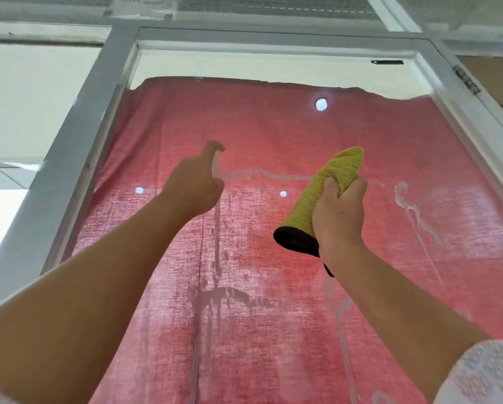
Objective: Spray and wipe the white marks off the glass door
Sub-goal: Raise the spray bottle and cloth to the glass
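The glass door [273, 126] fills the view, with a red curtain behind it. White marks [403, 196] streak the glass at the right. A thin white line [276, 174] runs between my hands, and wet drips [216, 246] run down below my left hand. My left hand [195, 188] is raised to the glass with its fingers curled round a small clear spray bottle [216, 166], which the hand mostly hides. My right hand [339, 211] grips a folded yellow-green cloth [332, 182] with a black edge, held just off the glass.
The white door frame [78, 158] rises at the left, and a hinge [466, 80] sits on the frame at the upper right. Bright light spots [321, 104] show through holes in the curtain. A smeared wet patch [230, 297] lies lower on the glass.
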Demonstrator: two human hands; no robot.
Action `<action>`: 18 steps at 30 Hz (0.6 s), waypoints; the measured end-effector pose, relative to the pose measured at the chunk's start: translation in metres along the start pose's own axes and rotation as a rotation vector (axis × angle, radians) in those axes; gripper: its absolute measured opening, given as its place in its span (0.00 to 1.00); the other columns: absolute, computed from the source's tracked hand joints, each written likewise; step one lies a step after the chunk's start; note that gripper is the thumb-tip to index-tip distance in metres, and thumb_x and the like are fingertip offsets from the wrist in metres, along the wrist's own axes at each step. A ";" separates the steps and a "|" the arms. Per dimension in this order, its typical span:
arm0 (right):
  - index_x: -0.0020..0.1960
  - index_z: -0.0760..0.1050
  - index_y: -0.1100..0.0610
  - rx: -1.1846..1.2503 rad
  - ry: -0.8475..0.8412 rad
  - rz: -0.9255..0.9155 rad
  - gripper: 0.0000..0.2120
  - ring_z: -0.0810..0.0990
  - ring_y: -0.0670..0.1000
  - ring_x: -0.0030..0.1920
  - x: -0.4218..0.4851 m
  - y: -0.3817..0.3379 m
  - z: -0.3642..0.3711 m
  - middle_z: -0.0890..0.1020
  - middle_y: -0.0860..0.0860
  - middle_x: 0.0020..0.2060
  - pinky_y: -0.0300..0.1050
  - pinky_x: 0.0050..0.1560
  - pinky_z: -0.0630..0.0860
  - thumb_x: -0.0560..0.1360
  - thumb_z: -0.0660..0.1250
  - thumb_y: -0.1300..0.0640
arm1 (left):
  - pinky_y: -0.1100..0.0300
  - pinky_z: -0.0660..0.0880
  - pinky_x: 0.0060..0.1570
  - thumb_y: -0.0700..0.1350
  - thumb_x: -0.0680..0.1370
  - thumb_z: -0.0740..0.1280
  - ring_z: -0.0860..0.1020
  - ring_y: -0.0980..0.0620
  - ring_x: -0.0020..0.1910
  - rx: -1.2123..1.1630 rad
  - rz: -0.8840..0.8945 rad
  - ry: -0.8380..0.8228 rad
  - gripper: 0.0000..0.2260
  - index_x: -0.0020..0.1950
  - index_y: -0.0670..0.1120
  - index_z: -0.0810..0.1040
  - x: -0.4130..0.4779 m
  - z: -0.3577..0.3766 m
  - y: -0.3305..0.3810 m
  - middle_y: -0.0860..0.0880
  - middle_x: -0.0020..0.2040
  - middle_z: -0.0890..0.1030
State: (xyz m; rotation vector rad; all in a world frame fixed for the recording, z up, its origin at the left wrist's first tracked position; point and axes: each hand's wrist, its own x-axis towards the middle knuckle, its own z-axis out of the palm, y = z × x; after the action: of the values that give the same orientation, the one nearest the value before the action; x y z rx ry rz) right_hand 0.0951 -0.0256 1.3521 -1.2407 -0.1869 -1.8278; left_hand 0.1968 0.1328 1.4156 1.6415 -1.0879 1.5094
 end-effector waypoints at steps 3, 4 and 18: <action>0.64 0.61 0.57 -0.018 0.008 -0.005 0.11 0.71 0.47 0.35 -0.001 0.001 0.003 0.71 0.48 0.37 0.44 0.34 0.68 0.83 0.52 0.54 | 0.55 0.68 0.26 0.33 0.74 0.60 0.68 0.48 0.25 -0.035 0.039 0.127 0.24 0.68 0.47 0.63 -0.003 0.001 -0.005 0.44 0.30 0.72; 0.63 0.61 0.58 -0.028 0.012 -0.012 0.11 0.71 0.47 0.35 -0.002 0.001 0.004 0.70 0.48 0.37 0.44 0.33 0.67 0.83 0.52 0.54 | 0.54 0.69 0.26 0.33 0.74 0.59 0.68 0.48 0.25 -0.065 0.028 0.101 0.24 0.68 0.47 0.63 -0.004 0.001 -0.006 0.43 0.31 0.72; 0.60 0.62 0.56 -0.158 0.072 -0.084 0.10 0.76 0.59 0.46 0.008 0.005 0.022 0.74 0.59 0.52 0.51 0.42 0.73 0.81 0.54 0.54 | 0.43 0.77 0.29 0.35 0.74 0.59 0.71 0.46 0.25 -0.117 0.005 0.136 0.25 0.70 0.48 0.62 -0.007 -0.006 -0.020 0.36 0.34 0.76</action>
State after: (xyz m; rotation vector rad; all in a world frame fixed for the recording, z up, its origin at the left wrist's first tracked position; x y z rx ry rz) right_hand 0.1132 -0.0211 1.3680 -1.2893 -0.0558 -1.9886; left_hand 0.2119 0.1478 1.4104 1.4372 -1.0850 1.5074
